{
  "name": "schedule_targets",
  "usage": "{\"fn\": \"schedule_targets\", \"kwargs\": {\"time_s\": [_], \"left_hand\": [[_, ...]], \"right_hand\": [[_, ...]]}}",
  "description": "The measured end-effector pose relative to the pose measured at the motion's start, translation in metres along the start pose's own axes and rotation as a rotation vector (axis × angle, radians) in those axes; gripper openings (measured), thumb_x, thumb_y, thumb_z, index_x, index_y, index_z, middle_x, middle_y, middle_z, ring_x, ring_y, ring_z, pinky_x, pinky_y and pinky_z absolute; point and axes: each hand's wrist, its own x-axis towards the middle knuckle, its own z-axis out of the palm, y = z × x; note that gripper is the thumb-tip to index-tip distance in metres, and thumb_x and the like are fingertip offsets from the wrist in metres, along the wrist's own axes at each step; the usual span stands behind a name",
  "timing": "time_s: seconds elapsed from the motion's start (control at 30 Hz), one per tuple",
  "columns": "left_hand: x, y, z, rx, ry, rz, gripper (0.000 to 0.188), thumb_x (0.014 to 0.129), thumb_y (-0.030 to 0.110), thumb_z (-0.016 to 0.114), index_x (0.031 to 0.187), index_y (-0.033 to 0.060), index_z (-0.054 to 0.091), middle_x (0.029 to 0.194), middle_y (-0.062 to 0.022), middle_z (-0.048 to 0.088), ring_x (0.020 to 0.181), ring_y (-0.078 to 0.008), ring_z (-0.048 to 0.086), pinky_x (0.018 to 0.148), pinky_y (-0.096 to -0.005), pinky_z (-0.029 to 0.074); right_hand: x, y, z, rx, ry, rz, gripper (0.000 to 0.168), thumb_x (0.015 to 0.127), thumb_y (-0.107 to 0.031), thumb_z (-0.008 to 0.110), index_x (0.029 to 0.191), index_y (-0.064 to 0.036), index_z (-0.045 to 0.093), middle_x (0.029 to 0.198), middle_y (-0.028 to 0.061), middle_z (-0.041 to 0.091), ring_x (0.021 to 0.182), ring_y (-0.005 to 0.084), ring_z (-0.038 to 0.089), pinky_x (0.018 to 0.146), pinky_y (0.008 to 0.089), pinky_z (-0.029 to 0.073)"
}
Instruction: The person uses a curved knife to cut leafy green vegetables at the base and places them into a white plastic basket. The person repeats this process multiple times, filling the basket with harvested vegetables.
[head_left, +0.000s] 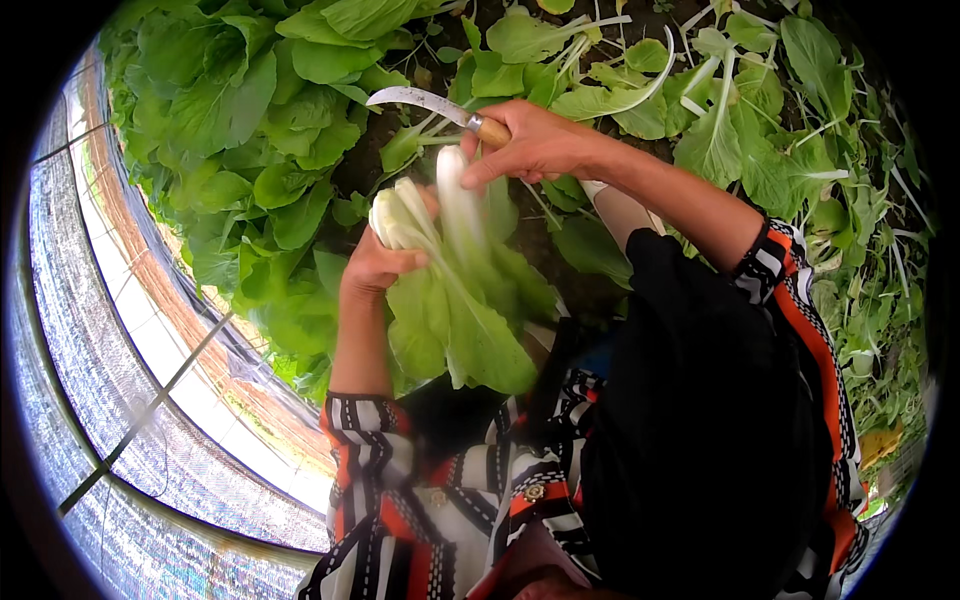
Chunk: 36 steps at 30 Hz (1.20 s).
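Note:
My left hand (379, 259) grips a head of leafy greens (480, 341), probably a Chinese cabbage type, around its pale base. The cut white end points up and the broad leaves hang towards my lap. In my right hand (529, 142) is a curved harvesting knife (420, 101) with a wooden handle and a metal collar, its blade pointing left. The thumb and fingers of that hand also touch a white leaf stalk (457, 195) beside the head. This stalk is blurred, and whether it is still joined to the head cannot be told.
Dense standing greens (232, 112) fill the left side. Loose trimmed leaves (720, 142) with white stalks litter the soil at the upper right and right. Beyond the plants on the left runs a mesh wall (97, 300) with a thin pole (150, 409).

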Motion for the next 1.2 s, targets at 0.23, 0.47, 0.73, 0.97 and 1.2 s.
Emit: {"fn": "schedule_targets", "kwargs": {"time_s": [0.23,0.47,0.73,0.97,1.2], "left_hand": [[-0.004,-0.004,-0.003,-0.125,0.08,-0.082,0.086,0.058,0.021,0.074,0.133,-0.0029,0.039,0.127,-0.0186,0.054,0.117,-0.0319,0.053,0.102,-0.042,0.04],[0.015,0.002,0.029,-0.422,-0.022,0.185,0.099,0.062,0.026,0.074,0.143,0.0002,0.023,0.13,-0.0286,0.047,0.125,-0.0435,0.044,0.098,-0.0501,0.044],[-0.013,0.002,0.011,-0.17,-0.444,-0.286,0.095,0.055,0.016,0.082,0.133,-0.0129,0.036,0.095,-0.0232,0.064,0.09,-0.0328,0.064,0.084,-0.0425,0.051],[-0.048,0.048,0.024,-0.14,-0.081,-0.139,0.082,0.056,0.013,0.084,0.124,-0.0095,0.046,0.093,-0.0208,0.064,0.093,-0.0326,0.063,0.083,-0.0417,0.05],[0.041,0.138,0.088,1.444,-0.019,0.194,0.039,0.067,0.007,0.069,0.104,-0.0007,0.058,0.114,-0.0161,0.061,0.084,-0.0367,0.064,0.072,-0.0411,0.051]], "right_hand": [[0.015,-0.001,0.012,-0.013,-0.02,-0.024,0.034,0.071,-0.032,0.08,0.082,-0.009,0.057,0.058,-0.0043,0.05,0.044,0.0033,0.036,0.039,0.0212,0.022],[0.018,-0.01,-0.009,-0.184,0.018,-0.248,0.029,0.075,-0.027,0.075,0.089,-0.004,0.062,0.058,-0.0035,0.05,0.049,0.0057,0.042,0.045,0.0238,0.03],[-0.007,-0.043,-0.066,-0.853,0.081,-0.412,0.019,0.081,-0.018,0.067,0.09,-0.002,0.064,0.058,0.0035,0.05,0.052,0.0127,0.041,0.051,0.0292,0.036],[-0.025,-0.012,-0.114,-0.972,0.638,-0.237,0.052,0.084,-0.038,0.067,0.117,-0.001,0.054,0.082,0.0108,0.055,0.069,0.0203,0.056,0.063,0.0367,0.045],[0.059,0.052,-0.121,-0.574,0.829,-0.435,0.034,0.088,-0.023,0.053,0.109,0.004,0.051,0.089,0.0235,0.061,0.076,0.0349,0.064,0.069,0.041,0.049]]}}
